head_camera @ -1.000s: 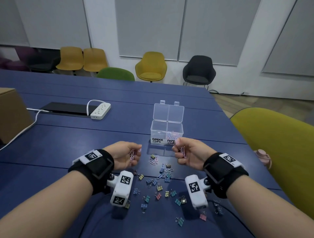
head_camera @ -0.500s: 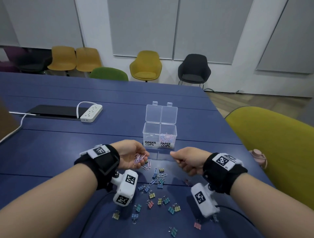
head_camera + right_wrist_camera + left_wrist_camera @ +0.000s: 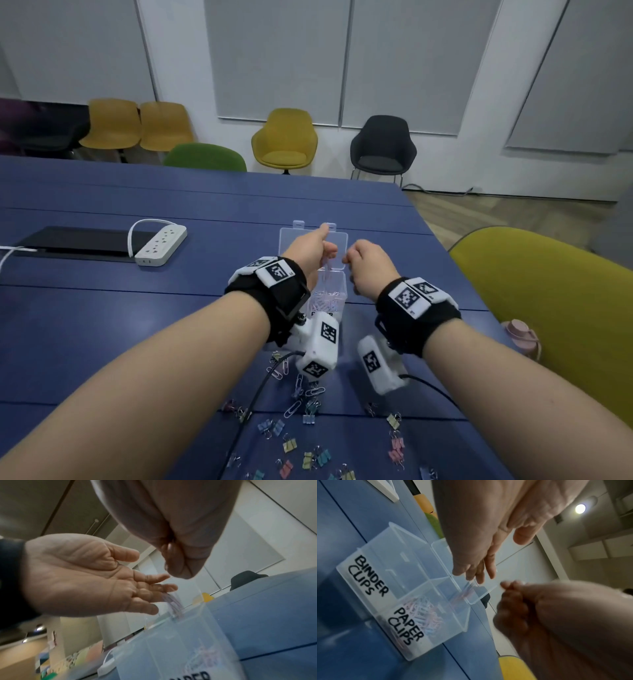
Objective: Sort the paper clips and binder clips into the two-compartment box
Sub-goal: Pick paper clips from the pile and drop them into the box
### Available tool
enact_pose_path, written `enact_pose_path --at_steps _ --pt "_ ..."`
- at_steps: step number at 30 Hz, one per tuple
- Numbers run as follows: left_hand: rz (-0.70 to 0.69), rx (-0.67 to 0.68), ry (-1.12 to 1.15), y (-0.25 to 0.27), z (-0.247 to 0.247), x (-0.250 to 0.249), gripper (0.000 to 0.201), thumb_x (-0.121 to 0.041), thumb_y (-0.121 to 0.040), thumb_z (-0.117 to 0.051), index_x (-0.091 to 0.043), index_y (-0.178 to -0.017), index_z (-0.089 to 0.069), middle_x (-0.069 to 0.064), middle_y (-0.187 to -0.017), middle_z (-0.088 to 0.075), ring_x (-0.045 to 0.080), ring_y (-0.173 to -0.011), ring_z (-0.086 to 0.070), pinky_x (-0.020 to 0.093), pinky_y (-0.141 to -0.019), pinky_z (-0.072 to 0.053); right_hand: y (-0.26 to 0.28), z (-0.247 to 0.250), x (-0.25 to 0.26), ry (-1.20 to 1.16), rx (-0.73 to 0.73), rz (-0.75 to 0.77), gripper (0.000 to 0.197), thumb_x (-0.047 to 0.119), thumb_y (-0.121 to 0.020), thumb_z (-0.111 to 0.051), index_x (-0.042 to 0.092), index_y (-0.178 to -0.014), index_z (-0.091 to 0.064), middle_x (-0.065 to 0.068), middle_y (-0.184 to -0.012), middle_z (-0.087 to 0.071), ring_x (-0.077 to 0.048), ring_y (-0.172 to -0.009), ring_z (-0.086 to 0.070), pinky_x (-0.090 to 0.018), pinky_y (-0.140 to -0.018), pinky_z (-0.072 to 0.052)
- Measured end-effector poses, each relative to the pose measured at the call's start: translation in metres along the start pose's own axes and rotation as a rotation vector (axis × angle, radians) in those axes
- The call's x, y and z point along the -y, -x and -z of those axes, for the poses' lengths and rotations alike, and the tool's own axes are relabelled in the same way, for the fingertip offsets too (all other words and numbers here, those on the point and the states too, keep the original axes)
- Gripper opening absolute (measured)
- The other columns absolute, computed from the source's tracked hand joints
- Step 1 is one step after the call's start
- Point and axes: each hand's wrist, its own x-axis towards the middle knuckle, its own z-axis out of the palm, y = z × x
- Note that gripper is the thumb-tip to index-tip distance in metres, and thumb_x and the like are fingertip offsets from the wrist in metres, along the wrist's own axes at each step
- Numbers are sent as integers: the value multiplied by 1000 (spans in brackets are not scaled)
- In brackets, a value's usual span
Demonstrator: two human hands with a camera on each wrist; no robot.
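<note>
The clear two-compartment box [image 3: 329, 303] stands open on the blue table, lid up. My left hand [image 3: 310, 246] hovers over its PAPER CLIPS side [image 3: 426, 608], palm open [image 3: 85, 574], and pink paper clips [image 3: 172, 602] slide off the fingers into that compartment. The BINDER CLIPS side [image 3: 399, 566] looks empty. My right hand [image 3: 363, 260] hangs just right of the box top as a tight fist [image 3: 178, 563]; what it holds is hidden. Loose paper clips [image 3: 294, 407] and coloured binder clips [image 3: 308, 455] lie on the table near me.
A white power strip [image 3: 161, 245] and a black flat pad [image 3: 72, 240] lie at the left. A yellow-green chair [image 3: 548, 308] and a pink object [image 3: 520, 334] sit at the table's right edge. A black cable [image 3: 253, 407] crosses the loose clips.
Both hands rose from the pile forward to the box. The left hand, which gripped pink clips, has spread and lets them drop. The right fist held pink clips a second ago.
</note>
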Motion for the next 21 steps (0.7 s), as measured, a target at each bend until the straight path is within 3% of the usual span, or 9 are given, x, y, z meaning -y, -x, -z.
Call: enact_pose_path --at_steps 2,3,6,9,12,15,17,21 --pt "-8 6 -42 -4 7 7 52 -44 -100 -33 -1 -103 -62 13 -107 -60 21 -100 -51 30 -88 -33 -8 -9 6 -81 -59 28 22 24 -84 -33 24 -67 -47 1 -70 -47 -24 -72 -49 -42 -69 -47" --pt "-24 5 -44 -2 12 9 50 -45 -100 -34 -3 -104 -62 11 -109 -59 21 -102 -50 31 -90 -32 -10 -13 10 -110 -80 49 21 26 -84 -33 24 -68 -47 0 -72 -48 -25 -74 -50 -46 -72 -50" --pt "-141 -62 -103 9 29 11 34 -36 -101 -36 -13 -90 -58 5 -99 -57 20 -90 -53 33 -83 -40 -11 -23 22 -171 -77 81 25 20 -93 -34 20 -74 -50 -4 -79 -55 -23 -70 -57 -45 -77 -50" --pt "-249 -57 -257 23 51 15 18 -20 -97 -46 -13 -84 -56 3 -86 -58 17 -74 -55 29 -69 -45 -9 -27 23 -41 -32 104 27 19 -96 -35 12 -82 -56 -11 -92 -64 -27 -87 -60 -35 -80 -44" --pt "-340 108 -665 33 80 27 14 -7 -87 -61 -17 -78 -60 3 -81 -64 15 -73 -57 28 -73 -48 -1 -23 17 50 -100 132 23 17 -95 -39 6 -90 -58 -9 -94 -64 -26 -88 -55 -30 -73 -38" --pt "-357 254 -1231 41 98 42 14 -17 -79 -66 -30 -82 -64 -10 -86 -66 11 -84 -60 28 -86 -48 23 -14 12 66 -140 229 13 12 -92 -46 11 -85 -58 1 -81 -59 -17 -76 -50 -23 -64 -34" --pt "-326 307 -1484 47 103 53 19 -25 -78 -65 -34 -95 -65 -17 -96 -65 10 -98 -58 33 -95 -42 43 -9 9 183 -23 363 12 10 -87 -53 12 -83 -64 4 -78 -59 -14 -74 -51 -19 -66 -34" --pt "-305 387 -1694 53 98 67 35 -25 -80 -66 -39 -111 -59 -14 -117 -58 14 -113 -44 37 -94 -30 75 -11 -2 616 523 508 14 15 -83 -61 18 -95 -69 5 -93 -59 -13 -86 -54 -26 -83 -44"
